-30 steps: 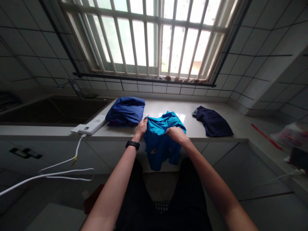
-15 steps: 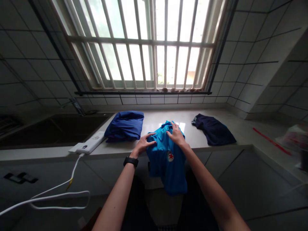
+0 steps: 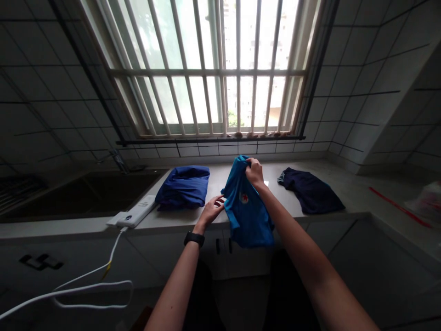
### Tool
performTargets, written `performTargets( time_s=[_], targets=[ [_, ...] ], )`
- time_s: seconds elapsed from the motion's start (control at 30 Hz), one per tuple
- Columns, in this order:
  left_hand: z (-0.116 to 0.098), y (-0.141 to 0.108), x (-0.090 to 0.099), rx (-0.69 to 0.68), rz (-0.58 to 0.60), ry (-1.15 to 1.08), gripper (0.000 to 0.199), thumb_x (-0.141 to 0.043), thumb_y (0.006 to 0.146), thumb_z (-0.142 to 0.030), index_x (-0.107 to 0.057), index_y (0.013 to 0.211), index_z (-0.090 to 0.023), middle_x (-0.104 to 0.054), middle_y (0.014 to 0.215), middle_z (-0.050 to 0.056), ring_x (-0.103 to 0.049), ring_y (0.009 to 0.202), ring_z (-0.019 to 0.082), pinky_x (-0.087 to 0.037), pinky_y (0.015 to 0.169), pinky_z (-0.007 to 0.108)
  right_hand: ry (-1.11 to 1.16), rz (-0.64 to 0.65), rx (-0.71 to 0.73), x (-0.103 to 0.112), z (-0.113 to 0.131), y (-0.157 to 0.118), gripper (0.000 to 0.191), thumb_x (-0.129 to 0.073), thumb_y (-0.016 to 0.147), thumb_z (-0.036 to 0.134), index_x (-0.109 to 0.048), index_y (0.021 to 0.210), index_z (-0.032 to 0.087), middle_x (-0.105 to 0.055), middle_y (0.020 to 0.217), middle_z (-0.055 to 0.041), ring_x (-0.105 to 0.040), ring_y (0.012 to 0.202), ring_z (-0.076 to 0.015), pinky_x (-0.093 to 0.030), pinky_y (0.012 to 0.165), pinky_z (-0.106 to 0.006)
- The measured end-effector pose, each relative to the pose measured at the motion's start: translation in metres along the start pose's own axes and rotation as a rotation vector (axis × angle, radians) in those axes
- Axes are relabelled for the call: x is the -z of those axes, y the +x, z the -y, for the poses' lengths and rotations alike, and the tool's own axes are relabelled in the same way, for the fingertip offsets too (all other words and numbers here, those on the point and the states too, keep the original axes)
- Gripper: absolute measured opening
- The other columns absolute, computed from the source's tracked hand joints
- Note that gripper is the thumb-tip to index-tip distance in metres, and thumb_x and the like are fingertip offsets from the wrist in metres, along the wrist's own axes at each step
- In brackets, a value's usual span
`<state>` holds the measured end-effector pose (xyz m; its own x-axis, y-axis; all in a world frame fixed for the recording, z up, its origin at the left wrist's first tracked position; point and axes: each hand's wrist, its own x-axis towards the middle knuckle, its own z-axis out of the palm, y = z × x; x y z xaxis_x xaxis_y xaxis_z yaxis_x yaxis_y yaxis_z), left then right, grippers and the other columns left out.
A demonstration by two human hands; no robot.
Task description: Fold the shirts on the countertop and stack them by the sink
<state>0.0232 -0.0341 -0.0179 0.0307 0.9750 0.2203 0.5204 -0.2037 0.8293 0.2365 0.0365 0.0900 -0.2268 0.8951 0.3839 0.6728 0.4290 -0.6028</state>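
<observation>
A bright blue shirt with a small round white badge bearing a red star hangs over the counter's front edge. Its upper end is bunched and lifted in my right hand, whose fingers are closed on the fabric. My left hand, with a black band on the wrist, is beside the shirt's left edge. The fingers there are slightly curved and apart, their tips at or very near the cloth. To the left lies a folded dark blue garment. On the right is a navy garment lying flat.
A dark sink with a faucet is on the left. A white power strip lies by it, its white cable hanging down. A red strip and a plastic bag sit far right. Behind is a barred window.
My right hand has closed on the shirt's top and raised it. The shirt's lower end has come up. My left hand has moved slightly down, to the cloth's left edge.
</observation>
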Motion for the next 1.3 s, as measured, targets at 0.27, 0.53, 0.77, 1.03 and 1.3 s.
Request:
performTargets(
  time_s=[0.27,0.53,0.77,1.03,1.3],
  targets=[
    [0.004,-0.002,-0.001,-0.040,0.081,-0.076,0.078,-0.078,0.071,-0.057,-0.065,0.135,-0.016,-0.075,0.098,0.008,-0.070,0.088,0.022,-0.058,0.082,0.034,-0.161,0.126,-0.113,0.002,-0.008,-0.061,0.053,-0.061,0.092,0.026,-0.055,0.144,0.021,-0.058,0.144,-0.0148,-0.059,0.129,-0.0284,-0.047,0.107,-0.037],
    [0.009,0.002,-0.006,-0.107,0.151,0.049,0.030,-0.066,0.077,-0.035,-0.080,0.099,-0.021,-0.074,0.100,0.008,-0.070,0.090,0.022,-0.057,0.091,0.036,-0.372,0.471,-0.228,-0.004,-0.022,-0.134,0.049,-0.081,0.080,0.034,-0.065,0.125,0.022,-0.071,0.119,-0.0122,-0.068,0.107,-0.0290,-0.049,0.082,-0.032],
    [-0.007,-0.003,-0.001,-0.230,0.108,0.228,0.012,-0.058,0.070,-0.018,-0.069,0.070,-0.023,-0.062,0.146,0.009,-0.053,0.138,0.031,-0.043,0.116,0.043,-0.270,0.136,-0.063,0.030,-0.027,-0.095,0.025,-0.053,0.090,0.005,-0.069,0.100,0.022,-0.068,0.106,-0.0075,-0.067,0.094,-0.0212,-0.046,0.079,-0.026],
    [-0.051,-0.071,-0.038,-0.434,0.502,0.431,0.014,-0.052,0.080,-0.019,-0.062,0.088,-0.026,-0.069,0.077,0.003,-0.066,0.077,0.022,-0.050,0.083,0.033,0.088,-0.310,0.018,0.078,-0.029,-0.044,0.015,-0.053,0.095,0.021,-0.067,0.089,0.019,-0.067,0.104,-0.0090,-0.071,0.092,-0.0205,-0.056,0.082,-0.032],
    [-0.065,-0.061,-0.044,-0.341,0.373,0.158,0.021,-0.054,0.091,-0.033,-0.066,0.106,-0.024,-0.075,0.108,0.008,-0.070,0.100,0.023,-0.053,0.089,0.033,-0.368,0.393,-0.237,0.021,-0.051,-0.095,0.035,-0.077,0.083,0.036,-0.071,0.113,0.020,-0.073,0.119,-0.0124,-0.069,0.109,-0.0307,-0.054,0.087,-0.035]
  ],
)
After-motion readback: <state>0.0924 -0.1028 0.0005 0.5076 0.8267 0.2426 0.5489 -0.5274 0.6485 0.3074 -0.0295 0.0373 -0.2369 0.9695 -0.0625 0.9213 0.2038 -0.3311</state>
